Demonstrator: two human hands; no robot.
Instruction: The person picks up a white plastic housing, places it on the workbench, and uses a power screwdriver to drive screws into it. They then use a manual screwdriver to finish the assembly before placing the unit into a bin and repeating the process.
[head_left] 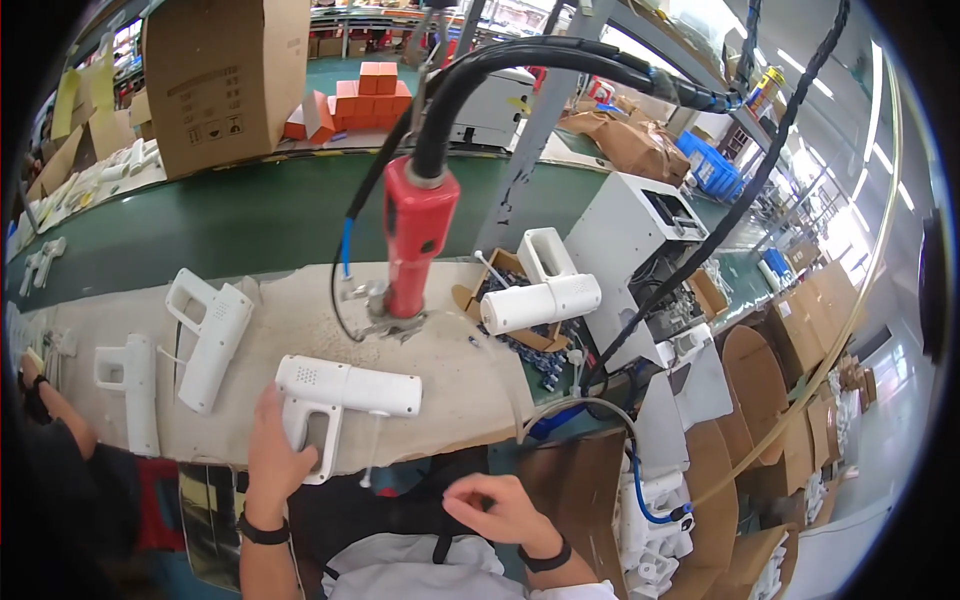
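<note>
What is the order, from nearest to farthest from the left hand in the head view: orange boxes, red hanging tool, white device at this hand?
1. White device: touching the left hand.
2. Red hanging tool: ahead, to the right.
3. Orange boxes: farthest ahead, beyond the green conveyor.

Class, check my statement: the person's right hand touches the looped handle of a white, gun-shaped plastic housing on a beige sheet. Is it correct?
One detail is wrong: the left hand, not the right hand, touches the looped handle of the white, gun-shaped plastic housing on the beige sheet, as the head view shows.
</note>
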